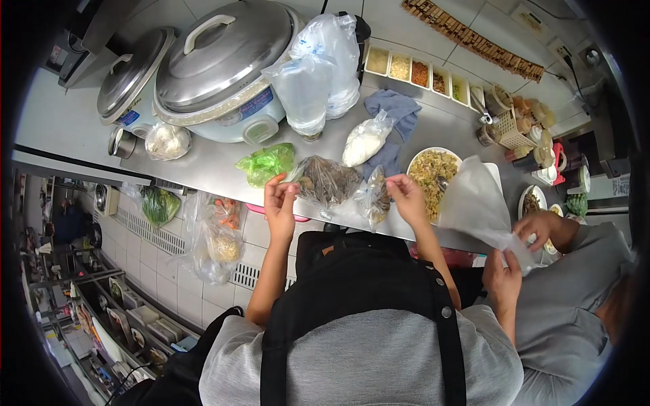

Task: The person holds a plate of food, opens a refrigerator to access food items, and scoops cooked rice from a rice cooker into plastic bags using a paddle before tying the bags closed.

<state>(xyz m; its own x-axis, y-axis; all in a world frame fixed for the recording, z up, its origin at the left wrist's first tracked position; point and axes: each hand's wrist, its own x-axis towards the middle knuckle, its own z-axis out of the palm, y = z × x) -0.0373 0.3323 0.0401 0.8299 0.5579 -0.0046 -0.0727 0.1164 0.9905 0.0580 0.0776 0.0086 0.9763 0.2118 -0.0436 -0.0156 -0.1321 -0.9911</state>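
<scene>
My left hand [279, 203], its fingers curled in, is at the left edge of a clear bag of dark food [328, 183] and seems to pinch its plastic. The thumb and fingers of my right hand [408, 197] are closed at the right side of a smaller clear bag [377, 197]. Both bags lie side by side at the front of the steel counter [196, 168]. A green plastic bag [266, 164] lies behind my left hand. Behind the small bag, a bag of white contents [365, 140] rests against a blue cloth [395, 118].
A co-worker's hands [518, 254] hold a translucent bag [477, 203] at right, beside a bowl of mixed food [433, 177]. Two lidded cookers [227, 57] and hanging plastic bags [311, 74] stand behind. Ingredient trays [420, 73] line the back; filled bags [215, 240] hang at left.
</scene>
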